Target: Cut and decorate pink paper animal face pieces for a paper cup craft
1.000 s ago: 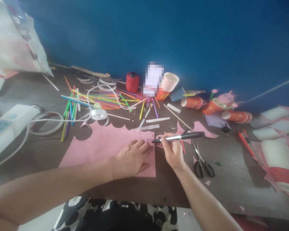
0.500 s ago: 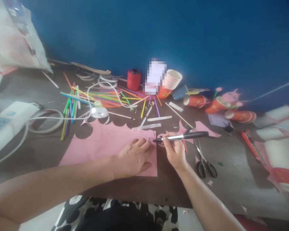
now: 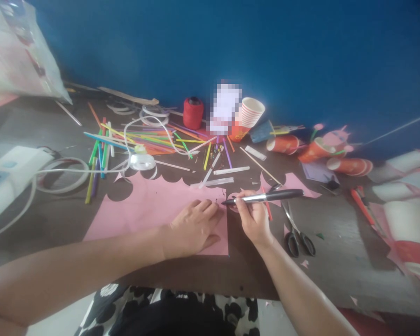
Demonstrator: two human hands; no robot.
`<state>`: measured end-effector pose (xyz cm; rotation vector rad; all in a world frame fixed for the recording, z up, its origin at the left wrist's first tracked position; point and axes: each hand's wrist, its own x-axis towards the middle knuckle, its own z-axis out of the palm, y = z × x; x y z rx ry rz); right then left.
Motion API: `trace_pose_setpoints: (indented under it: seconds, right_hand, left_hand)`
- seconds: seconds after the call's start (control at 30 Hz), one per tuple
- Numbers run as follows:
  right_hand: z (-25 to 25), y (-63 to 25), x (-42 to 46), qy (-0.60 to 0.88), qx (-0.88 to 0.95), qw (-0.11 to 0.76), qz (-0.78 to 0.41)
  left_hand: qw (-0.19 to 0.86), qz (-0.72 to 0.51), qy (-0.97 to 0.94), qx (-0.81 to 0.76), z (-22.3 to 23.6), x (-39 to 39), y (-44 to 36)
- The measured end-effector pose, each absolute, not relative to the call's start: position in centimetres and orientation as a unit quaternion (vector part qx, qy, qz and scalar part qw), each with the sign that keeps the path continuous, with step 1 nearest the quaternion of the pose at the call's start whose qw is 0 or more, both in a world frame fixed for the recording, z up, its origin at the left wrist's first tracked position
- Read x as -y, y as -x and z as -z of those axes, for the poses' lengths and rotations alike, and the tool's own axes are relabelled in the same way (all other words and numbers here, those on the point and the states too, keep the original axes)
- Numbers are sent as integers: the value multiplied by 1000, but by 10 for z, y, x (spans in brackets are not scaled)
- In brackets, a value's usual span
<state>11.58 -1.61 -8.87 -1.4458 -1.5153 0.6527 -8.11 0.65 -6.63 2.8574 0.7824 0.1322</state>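
A pink sheet of paper (image 3: 143, 205) with a scalloped, cut-out far edge lies on the dark table. My left hand (image 3: 194, 228) rests flat on its right part, fingers stretched out. Between the thumb and fingers of my right hand (image 3: 254, 219) is a black and silver marker pen (image 3: 266, 197), held almost level. The tip points left at the sheet's right edge, close to my left fingertips; whether it touches the paper I cannot tell. Small dark marks show on the sheet near the tip. Just right of my right hand lie black-handled scissors (image 3: 297, 235).
Colourful sticks (image 3: 150, 140), tape (image 3: 142, 162) and a white cable lie behind the sheet. Further back stand red thread (image 3: 193, 113), a blurred-out phone (image 3: 226, 108) and paper cups (image 3: 251, 114). A power strip (image 3: 10, 175) is at left; a red cutter (image 3: 364, 207) lies at right.
Both hands and the marker pen stay nearly where they were. The whole view has shifted very slightly, with objects on the left appearing a little further left.
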Motion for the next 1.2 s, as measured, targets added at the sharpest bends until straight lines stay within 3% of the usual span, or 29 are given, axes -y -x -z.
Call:
trace_pose_setpoints:
  seconds: [1.2]
  right_hand:
    - [83,-117,17,591,631,437,-248]
  left_hand:
    - [109,-36,-958,-261,60,-6,82]
